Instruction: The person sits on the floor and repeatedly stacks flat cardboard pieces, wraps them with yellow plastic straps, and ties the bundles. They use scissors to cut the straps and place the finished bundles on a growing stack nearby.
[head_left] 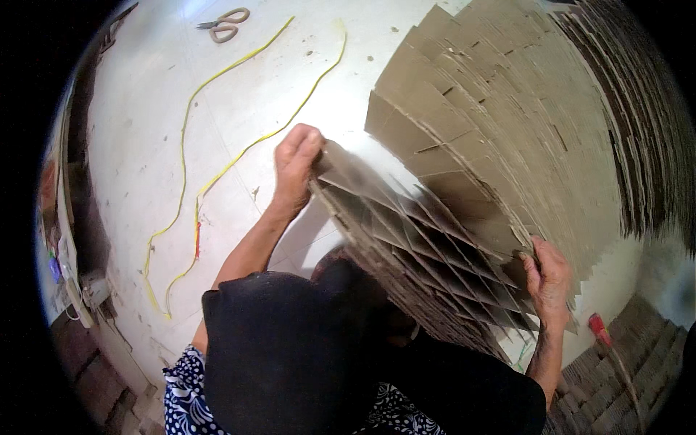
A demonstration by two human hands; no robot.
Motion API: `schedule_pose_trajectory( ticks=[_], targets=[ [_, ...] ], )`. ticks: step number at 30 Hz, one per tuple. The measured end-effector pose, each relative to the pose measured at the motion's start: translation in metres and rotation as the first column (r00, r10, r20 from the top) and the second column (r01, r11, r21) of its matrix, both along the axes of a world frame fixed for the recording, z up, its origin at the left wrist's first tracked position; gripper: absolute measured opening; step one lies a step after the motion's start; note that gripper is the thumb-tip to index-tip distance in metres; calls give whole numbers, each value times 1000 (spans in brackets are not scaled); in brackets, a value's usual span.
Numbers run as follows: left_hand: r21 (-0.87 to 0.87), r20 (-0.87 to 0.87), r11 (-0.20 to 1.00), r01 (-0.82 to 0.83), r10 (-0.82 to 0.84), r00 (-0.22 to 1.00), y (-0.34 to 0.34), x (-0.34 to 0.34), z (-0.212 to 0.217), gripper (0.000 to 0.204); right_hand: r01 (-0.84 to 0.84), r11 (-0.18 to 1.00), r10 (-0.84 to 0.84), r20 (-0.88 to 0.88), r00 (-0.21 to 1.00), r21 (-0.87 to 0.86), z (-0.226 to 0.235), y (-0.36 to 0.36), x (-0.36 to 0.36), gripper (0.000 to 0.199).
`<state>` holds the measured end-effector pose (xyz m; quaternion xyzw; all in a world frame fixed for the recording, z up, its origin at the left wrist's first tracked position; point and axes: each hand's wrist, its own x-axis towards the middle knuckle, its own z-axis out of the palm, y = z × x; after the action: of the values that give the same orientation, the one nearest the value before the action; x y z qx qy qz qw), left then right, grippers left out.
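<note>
A grey-brown cardboard divider [428,250], its crossed strips spread into diamond-shaped cells, stretches between my two hands, tilted in front of my knees. My left hand [295,165] is closed around its upper left corner. At the right end, my right hand [549,279] pinches the edge of the cardboard between thumb and fingers. Just beyond it lies a large fanned stack of flattened cardboard dividers [507,123], overlapping in layers. Where the held divider ends and the stack begins near my right hand is hard to make out.
Two lengths of yellow strap [184,138] curve over the white floor [130,174] on the left. Scissors [224,26] lie at the far left. More dark cardboard sheets [638,123] stand along the right. A red-ended tool or cord [600,330] rests at the lower right.
</note>
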<state>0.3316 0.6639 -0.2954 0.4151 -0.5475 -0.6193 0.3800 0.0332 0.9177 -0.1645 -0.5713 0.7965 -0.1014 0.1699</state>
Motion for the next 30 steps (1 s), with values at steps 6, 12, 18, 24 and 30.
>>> schedule_pose_trajectory(
  ticks=[6, 12, 18, 24, 30],
  targets=[
    [10, -84, 1000, 24, -23, 996, -24, -28, -4, 21, 20, 988, -29, 55, 998, 153, -21, -8, 1, 29],
    [40, -37, 995, 90, -89, 995, -28, 17, -10, 27, 146, 956, -193, 168, 967, 255, -30, 41, -21, 28],
    [29, -115, 999, -39, 42, 992, 4, 57, -2, 25, 54, 990, -65, 89, 994, 127, 16, 13, 7, 31],
    [18, 9, 1000, -16, 16, 1000, -13, 3, -7, 27, -38, 993, 16, 191, 982, 112, -52, -4, 28, 32],
    [78, -119, 996, -39, 49, 992, -31, -32, -6, 21, 56, 994, -86, 359, 930, 92, -46, -5, 32, 22]
  ],
)
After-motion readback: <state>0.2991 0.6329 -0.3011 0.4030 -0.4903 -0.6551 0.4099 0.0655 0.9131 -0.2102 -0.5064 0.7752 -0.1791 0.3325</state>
